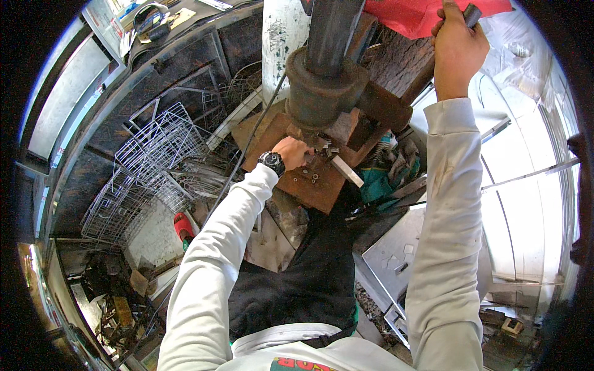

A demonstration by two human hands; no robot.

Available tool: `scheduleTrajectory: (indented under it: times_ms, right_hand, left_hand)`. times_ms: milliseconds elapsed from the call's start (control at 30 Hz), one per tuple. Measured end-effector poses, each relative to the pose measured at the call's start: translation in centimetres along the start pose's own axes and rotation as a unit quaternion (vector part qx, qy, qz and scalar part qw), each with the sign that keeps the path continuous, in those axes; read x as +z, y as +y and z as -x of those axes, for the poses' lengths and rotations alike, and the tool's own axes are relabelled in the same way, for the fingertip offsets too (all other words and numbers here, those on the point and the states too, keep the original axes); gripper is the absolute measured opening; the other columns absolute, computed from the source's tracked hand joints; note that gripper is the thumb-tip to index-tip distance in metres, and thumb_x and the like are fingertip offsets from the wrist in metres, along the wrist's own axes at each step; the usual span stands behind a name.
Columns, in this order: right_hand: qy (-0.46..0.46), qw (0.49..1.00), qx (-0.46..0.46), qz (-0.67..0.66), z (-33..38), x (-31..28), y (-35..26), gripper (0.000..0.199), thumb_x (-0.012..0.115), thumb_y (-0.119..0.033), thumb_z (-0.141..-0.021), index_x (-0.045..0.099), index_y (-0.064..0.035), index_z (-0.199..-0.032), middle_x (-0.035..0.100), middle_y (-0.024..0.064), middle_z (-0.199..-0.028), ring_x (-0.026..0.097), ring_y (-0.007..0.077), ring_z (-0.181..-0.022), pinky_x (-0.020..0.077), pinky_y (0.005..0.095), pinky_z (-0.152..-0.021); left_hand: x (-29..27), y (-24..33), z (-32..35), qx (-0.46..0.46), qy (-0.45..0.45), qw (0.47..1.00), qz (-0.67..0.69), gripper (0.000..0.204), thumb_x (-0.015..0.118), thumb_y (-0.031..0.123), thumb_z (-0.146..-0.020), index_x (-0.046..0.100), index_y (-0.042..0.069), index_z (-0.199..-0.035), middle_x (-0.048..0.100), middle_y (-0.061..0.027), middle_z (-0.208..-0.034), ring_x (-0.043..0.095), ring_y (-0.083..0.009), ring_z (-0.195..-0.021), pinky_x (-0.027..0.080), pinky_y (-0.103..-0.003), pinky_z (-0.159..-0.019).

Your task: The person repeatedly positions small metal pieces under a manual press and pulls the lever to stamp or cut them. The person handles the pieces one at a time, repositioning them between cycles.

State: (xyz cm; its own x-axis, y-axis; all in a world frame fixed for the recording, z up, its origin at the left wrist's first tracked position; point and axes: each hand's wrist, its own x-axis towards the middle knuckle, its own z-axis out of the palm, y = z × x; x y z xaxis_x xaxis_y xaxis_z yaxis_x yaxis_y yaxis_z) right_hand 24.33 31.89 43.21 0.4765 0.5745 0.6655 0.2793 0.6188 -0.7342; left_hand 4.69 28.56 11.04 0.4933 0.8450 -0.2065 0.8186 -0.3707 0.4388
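Note:
A rusty machine like a press [327,93], with a thick upright shaft, stands in front of me. My left hand [292,153], a black watch at its wrist, reaches under the shaft with the fingers curled; what they hold is hidden. Beside its fingertips lie small metal pieces [328,149] and a pale metal bar [347,171]. Several small ring-shaped parts [306,177] rest on the brown metal plate [323,193] below. Raised at the upper right, my right hand [459,52] is wrapped round a dark round-ended handle [473,15].
White wire racks [161,148] are piled at the left, near a red-handled tool [183,227]. A red cloth [411,15] hangs behind my right hand. Teal cloth [378,182] lies right of the plate. A white post [278,49] stands behind the machine.

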Motion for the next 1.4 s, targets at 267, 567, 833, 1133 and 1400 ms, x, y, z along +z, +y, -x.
scheduleTrajectory:
  times_ms: [267, 567, 833, 1133, 1400]
  right_hand:
    - [0.005, 1.0, 0.005, 0.003, -0.5, 0.0, 0.6, 0.03, 0.066, -0.026, -0.086, 0.06, 0.0013, -0.073, 0.05, 0.0015, -0.056, 0.045, 0.0129, -0.046, 0.0357, 0.0323, -0.046]
    - [0.015, 0.998, -0.057, 0.019, -1.6, 0.0, 2.0, 0.032, 0.067, -0.026, -0.085, 0.061, 0.0021, -0.071, 0.052, 0.0016, -0.059, 0.046, 0.0132, -0.052, 0.0366, 0.0336, -0.049]
    - [-0.024, 0.998, 0.017, -0.054, -2.3, 0.0, 3.1, 0.031, 0.072, -0.026, -0.086, 0.063, 0.0011, -0.075, 0.055, 0.004, -0.056, 0.05, 0.0109, -0.045, 0.037, 0.0254, -0.042]
    - [-0.076, 0.992, -0.023, -0.1, 2.9, -1.2, -1.4, 0.03, 0.066, -0.029, -0.094, 0.065, -0.002, -0.08, 0.059, 0.0024, -0.059, 0.053, 0.0106, -0.051, 0.0405, 0.0288, -0.047]
    - [-0.77, 0.515, -0.292, 0.238, 31.1, -20.9, 0.3, 0.029, 0.069, -0.007, -0.071, 0.067, -0.0064, -0.099, 0.063, 0.0155, -0.118, 0.056, 0.0337, -0.122, 0.0382, 0.0533, -0.106]
  left_hand:
    - [0.1, -0.7, -0.2, 0.017, 0.009, 1.0, -0.002, 0.038, 0.074, 0.021, -0.08, 0.07, 0.013, -0.117, 0.071, -0.0175, -0.105, 0.065, -0.0368, -0.102, 0.051, -0.045, -0.09]
    - [1.4, -1.4, 0.6, 0.066, 0.074, 0.994, -0.041, 0.048, 0.072, 0.021, -0.081, 0.062, 0.012, -0.127, 0.065, -0.0148, -0.118, 0.058, -0.0357, -0.111, 0.048, -0.044, -0.096]
    - [4.6, -0.1, 9.7, 0.037, 0.327, 0.939, 0.098, 0.045, 0.072, 0.016, -0.083, 0.06, 0.009, -0.125, 0.058, -0.0164, -0.117, 0.057, -0.0375, -0.11, 0.049, -0.042, -0.094]
    - [18.4, -0.4, 25.3, -0.099, 0.085, 0.961, 0.245, 0.035, 0.069, 0.029, -0.084, 0.069, 0.004, -0.107, 0.068, -0.0169, -0.1, 0.066, -0.0363, -0.093, 0.053, -0.043, -0.082]
    - [19.2, -0.7, 32.0, -0.222, 0.048, 0.935, 0.273, 0.044, 0.069, 0.036, -0.084, 0.069, 0.005, -0.116, 0.068, -0.0196, -0.113, 0.065, -0.0362, -0.106, 0.05, -0.043, -0.092]
